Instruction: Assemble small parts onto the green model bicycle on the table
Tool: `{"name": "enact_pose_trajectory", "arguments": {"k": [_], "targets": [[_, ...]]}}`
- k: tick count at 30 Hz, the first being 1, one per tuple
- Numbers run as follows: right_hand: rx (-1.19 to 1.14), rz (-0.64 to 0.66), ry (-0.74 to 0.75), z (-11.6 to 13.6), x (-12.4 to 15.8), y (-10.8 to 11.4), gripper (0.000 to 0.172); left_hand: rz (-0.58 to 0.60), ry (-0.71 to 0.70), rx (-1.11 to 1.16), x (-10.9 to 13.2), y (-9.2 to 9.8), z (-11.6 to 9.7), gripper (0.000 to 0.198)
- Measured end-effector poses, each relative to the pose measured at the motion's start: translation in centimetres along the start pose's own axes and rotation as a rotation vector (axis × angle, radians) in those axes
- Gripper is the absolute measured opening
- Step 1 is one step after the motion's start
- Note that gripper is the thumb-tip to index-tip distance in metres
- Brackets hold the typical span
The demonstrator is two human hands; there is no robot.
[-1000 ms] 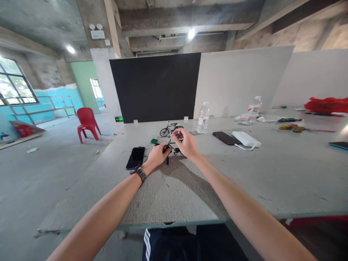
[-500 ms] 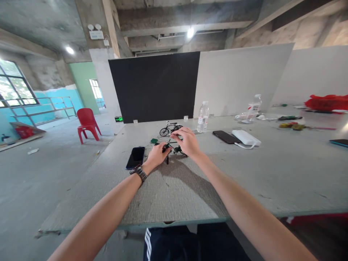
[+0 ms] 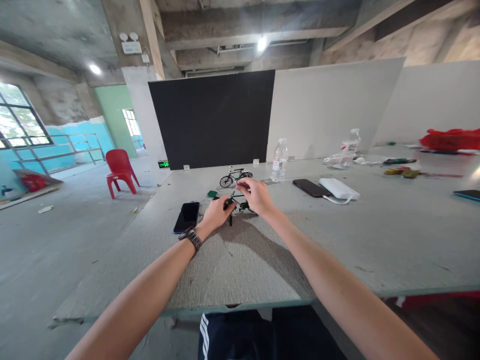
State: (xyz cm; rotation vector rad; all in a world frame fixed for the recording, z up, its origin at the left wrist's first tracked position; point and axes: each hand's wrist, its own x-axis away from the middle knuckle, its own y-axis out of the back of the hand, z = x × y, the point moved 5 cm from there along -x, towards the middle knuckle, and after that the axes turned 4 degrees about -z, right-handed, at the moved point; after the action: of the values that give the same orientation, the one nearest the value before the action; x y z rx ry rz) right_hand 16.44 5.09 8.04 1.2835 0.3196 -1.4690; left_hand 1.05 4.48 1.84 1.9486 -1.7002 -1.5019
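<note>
Both hands pinch a small green model bicycle point(image 3: 238, 204) on the table point(image 3: 375, 240).
Left hand point(image 3: 215, 214) grips its front, right hand point(image 3: 258, 196) its top; a finished model bicycle point(image 3: 235, 177) stands at 12 o'clock, a phone point(image 3: 186, 217) at 9.

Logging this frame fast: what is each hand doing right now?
Left hand: closed on the green model bicycle.
Right hand: fingertips pinched above that bicycle; what they hold cannot be told.

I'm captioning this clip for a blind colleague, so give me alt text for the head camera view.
Two bare hands, left hand and right hand, grip a small green model bicycle on a grey table. A second model bicycle, a black phone and a water bottle lie nearby.
</note>
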Motion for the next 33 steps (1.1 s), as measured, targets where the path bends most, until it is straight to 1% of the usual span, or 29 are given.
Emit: {"name": "enact_pose_trajectory", "arguments": {"k": [3,7,12,17,22,27,33], "targets": [[0.075,-0.024,0.037,0.0,-0.1,0.0,0.018,-0.005,0.009,-0.005,-0.1,-0.1,0.2,0.036],[0.081,-0.034,0.057,0.4,-0.1,0.3,0.020,0.002,-0.005,0.000,-0.1,-0.1,0.2,0.034],[0.044,0.024,0.042,1.0,0.1,0.4,0.016,0.015,-0.034,0.006,0.0,-0.1,0.2,0.035],[0.059,0.065,0.040,1.0,0.1,0.1,0.011,0.011,-0.029,0.004,-0.1,-0.1,0.3,0.037],[0.068,0.096,0.000,0.7,0.3,-0.2,0.012,0.012,-0.010,0.002,-0.1,-0.2,0.4,0.039],[0.009,0.114,-0.035,0.6,0.3,-0.3,0.012,0.012,-0.019,0.020,0.0,0.0,0.2,0.037],[-0.044,0.126,-0.068,0.5,0.2,-0.2,0.006,0.013,-0.037,0.018,0.0,0.0,0.0,0.034]]}}
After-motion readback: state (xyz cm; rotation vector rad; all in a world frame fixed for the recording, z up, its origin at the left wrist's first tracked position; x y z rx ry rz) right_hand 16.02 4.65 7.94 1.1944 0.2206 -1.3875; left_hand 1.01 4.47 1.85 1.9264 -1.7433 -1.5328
